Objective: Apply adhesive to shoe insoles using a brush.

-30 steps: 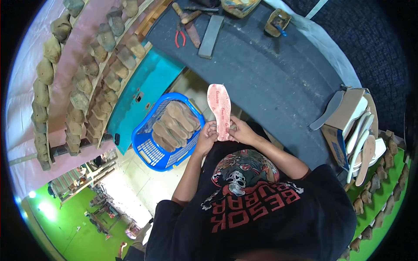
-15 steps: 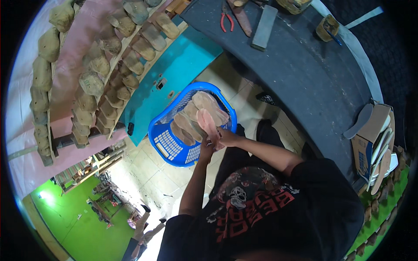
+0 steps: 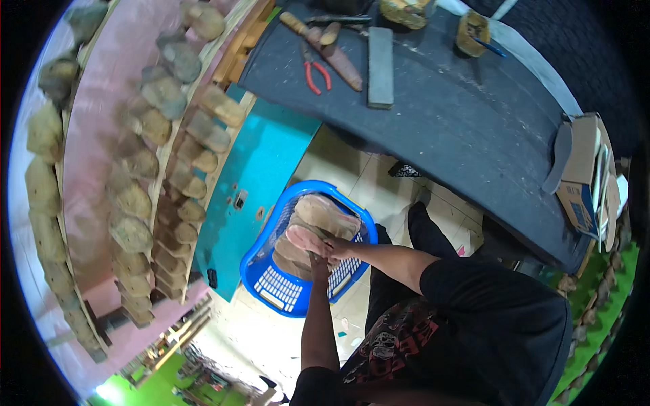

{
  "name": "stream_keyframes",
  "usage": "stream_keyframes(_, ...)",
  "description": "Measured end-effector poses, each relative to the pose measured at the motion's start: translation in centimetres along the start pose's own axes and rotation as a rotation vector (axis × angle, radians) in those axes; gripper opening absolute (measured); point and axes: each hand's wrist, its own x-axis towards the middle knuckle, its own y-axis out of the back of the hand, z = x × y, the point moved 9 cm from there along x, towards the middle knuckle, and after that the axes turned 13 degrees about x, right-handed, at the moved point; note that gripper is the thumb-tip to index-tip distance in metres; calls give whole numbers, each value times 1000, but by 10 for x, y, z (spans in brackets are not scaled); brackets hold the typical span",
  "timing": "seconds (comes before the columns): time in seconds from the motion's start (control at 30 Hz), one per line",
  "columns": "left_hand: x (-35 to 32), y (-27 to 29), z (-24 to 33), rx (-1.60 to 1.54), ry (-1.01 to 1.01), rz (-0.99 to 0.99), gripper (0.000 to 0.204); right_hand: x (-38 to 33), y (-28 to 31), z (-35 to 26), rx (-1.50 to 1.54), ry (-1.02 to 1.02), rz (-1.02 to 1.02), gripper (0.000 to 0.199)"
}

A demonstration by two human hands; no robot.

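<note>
Frame centre, both hands, left hand (image 3: 318,260) and right hand (image 3: 336,247), pinching pink insole (image 3: 305,238) over blue basket (image 3: 284,298), red pliers (image 3: 315,72) on counter (image 3: 460,128) top, shoe lasts (image 3: 142,162) on shelves left.

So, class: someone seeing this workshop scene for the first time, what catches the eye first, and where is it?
Probably the bright blue basket on the floor at centre, stacked with tan insoles. Both hands, left hand and right hand, meet over it on a pinkish insole. Red-handled pliers lie on the dark workbench above.
</note>
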Motion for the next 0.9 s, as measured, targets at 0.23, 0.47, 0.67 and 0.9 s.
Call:
stream_keyframes(0.23,-3,29,13,309,-333,286,66,-19,1,-44,-197,108,-182,63)
stream_keyframes(0.47,-91,-78,186,31,-530,-82,22,-144,86,-107,223,155,-295,45)
stream_keyframes(0.67,-202,-192,339,219,-864,-357,19,-315,193,-171,383,424,53,40)
stream_keyframes(0.9,-285,-350,431,288,-991,-734,19,-487,305,-163,482,696,732,25)
